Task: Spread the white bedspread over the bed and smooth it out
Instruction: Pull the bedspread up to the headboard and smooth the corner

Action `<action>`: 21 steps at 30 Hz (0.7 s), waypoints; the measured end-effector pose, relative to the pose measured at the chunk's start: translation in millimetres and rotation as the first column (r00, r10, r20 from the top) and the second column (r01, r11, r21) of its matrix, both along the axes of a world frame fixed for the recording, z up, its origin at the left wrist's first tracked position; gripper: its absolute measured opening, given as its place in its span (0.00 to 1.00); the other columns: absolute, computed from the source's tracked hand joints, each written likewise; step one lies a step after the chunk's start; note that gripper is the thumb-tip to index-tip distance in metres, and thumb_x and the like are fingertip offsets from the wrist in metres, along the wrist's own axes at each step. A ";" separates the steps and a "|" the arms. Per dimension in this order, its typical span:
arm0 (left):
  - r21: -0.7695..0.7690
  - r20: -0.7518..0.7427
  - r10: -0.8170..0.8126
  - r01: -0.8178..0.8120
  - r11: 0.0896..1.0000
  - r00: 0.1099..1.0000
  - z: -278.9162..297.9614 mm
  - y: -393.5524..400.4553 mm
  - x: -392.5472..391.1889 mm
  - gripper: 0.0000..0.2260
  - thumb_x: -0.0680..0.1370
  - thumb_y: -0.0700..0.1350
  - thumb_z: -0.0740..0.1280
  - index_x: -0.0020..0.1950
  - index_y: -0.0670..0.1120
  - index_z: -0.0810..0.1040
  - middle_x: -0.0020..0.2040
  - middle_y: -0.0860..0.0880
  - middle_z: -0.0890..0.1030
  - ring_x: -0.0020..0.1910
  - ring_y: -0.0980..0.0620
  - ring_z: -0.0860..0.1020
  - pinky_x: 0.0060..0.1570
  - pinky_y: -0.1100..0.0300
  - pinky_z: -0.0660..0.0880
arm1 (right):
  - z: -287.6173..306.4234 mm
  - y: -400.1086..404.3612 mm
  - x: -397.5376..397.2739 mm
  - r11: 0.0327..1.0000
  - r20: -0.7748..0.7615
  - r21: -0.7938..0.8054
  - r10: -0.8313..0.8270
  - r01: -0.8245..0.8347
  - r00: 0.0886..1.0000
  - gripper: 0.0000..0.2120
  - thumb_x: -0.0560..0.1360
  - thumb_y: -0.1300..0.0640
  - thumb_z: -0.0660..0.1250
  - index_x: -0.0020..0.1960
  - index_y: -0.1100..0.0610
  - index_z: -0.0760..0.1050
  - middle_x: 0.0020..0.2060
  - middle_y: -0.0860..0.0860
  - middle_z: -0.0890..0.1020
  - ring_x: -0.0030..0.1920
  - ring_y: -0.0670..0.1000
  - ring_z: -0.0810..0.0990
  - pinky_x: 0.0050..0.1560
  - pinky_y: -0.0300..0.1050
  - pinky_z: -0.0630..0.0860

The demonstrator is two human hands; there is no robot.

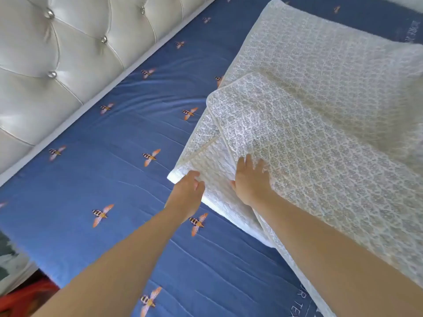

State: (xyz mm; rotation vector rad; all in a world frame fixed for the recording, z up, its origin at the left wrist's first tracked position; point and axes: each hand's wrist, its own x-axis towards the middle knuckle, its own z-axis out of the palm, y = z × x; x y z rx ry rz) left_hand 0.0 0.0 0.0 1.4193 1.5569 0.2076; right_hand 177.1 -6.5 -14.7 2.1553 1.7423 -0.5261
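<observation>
The white quilted bedspread [320,106] lies folded in several layers on the right half of the bed, over a blue sheet [103,170] printed with bees. My left hand [187,191] reaches the near left corner of a lower layer, its fingers curled at the edge. My right hand [250,179] rests on the patterned upper layer, fingers spread and gripping its fold. The fingertips of both hands are partly hidden in the cloth.
A cream tufted headboard [57,53] with silver buttons runs along the far left edge of the bed. The left half of the blue sheet lies uncovered. Something red [25,296] sits on the floor at the bottom left corner.
</observation>
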 end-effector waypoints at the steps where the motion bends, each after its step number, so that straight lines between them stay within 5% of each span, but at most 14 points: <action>1: -0.022 0.014 -0.001 0.001 1.000 1.000 -4.1 5.5 1.7 0.16 0.84 0.47 0.55 0.72 0.50 0.68 0.59 0.49 0.75 0.35 0.54 0.72 0.31 0.60 0.69 | -5.1 7.5 -4.0 1.000 0.052 -0.016 0.003 -0.002 0.999 0.35 0.82 0.51 0.57 0.79 0.61 0.41 0.79 0.61 0.43 0.76 0.72 0.47 0.71 0.68 0.60; 7: -0.074 0.128 0.014 -0.004 0.997 0.992 -35.6 23.6 1.6 0.16 0.84 0.47 0.56 0.72 0.50 0.68 0.53 0.49 0.76 0.39 0.55 0.74 0.29 0.67 0.69 | -26.8 31.6 1.7 0.988 0.083 -0.010 -0.156 0.157 0.984 0.41 0.76 0.68 0.62 0.79 0.61 0.40 0.78 0.65 0.43 0.76 0.72 0.50 0.67 0.68 0.66; 9: -0.093 0.145 0.014 -0.001 0.996 0.989 -42.9 28.2 -2.0 0.16 0.84 0.48 0.57 0.72 0.49 0.69 0.57 0.46 0.78 0.43 0.51 0.76 0.38 0.61 0.75 | -23.7 30.9 7.0 0.990 0.035 -0.006 -0.138 0.139 0.990 0.36 0.75 0.73 0.61 0.79 0.64 0.47 0.75 0.66 0.58 0.73 0.69 0.62 0.63 0.62 0.73; 11: -0.207 0.218 0.137 -0.091 0.974 0.966 -43.0 34.6 -4.3 0.16 0.84 0.48 0.58 0.69 0.44 0.72 0.54 0.44 0.79 0.43 0.48 0.76 0.45 0.53 0.76 | -16.9 25.5 13.3 0.990 -0.030 0.066 -0.125 0.127 0.992 0.26 0.76 0.74 0.58 0.73 0.64 0.62 0.51 0.57 0.78 0.52 0.60 0.79 0.47 0.51 0.79; 13: -0.420 0.308 0.373 -0.227 0.879 0.875 -32.5 41.3 -9.7 0.13 0.84 0.51 0.58 0.61 0.44 0.75 0.50 0.45 0.79 0.43 0.46 0.78 0.46 0.54 0.77 | -4.8 14.3 13.2 0.983 -0.064 0.131 -0.120 0.127 0.991 0.21 0.76 0.73 0.57 0.67 0.62 0.70 0.33 0.50 0.70 0.37 0.54 0.74 0.37 0.46 0.73; 18: -0.635 0.433 0.702 -0.362 0.683 0.565 -4.1 59.4 -38.4 0.23 0.83 0.63 0.54 0.63 0.45 0.73 0.59 0.43 0.80 0.58 0.40 0.81 0.61 0.45 0.76 | 25.3 -38.2 -20.1 0.990 -0.113 0.143 0.025 -0.008 0.993 0.14 0.76 0.66 0.59 0.59 0.56 0.74 0.32 0.49 0.70 0.35 0.53 0.72 0.35 0.42 0.66; 21: -0.605 0.445 0.728 -0.424 0.674 0.522 9.5 71.5 -56.0 0.15 0.81 0.58 0.63 0.54 0.48 0.77 0.54 0.45 0.80 0.54 0.44 0.80 0.58 0.46 0.77 | 32.3 -71.4 -44.0 0.990 -0.202 0.042 0.139 -0.134 0.969 0.10 0.75 0.67 0.58 0.48 0.53 0.69 0.28 0.49 0.65 0.29 0.50 0.66 0.29 0.42 0.61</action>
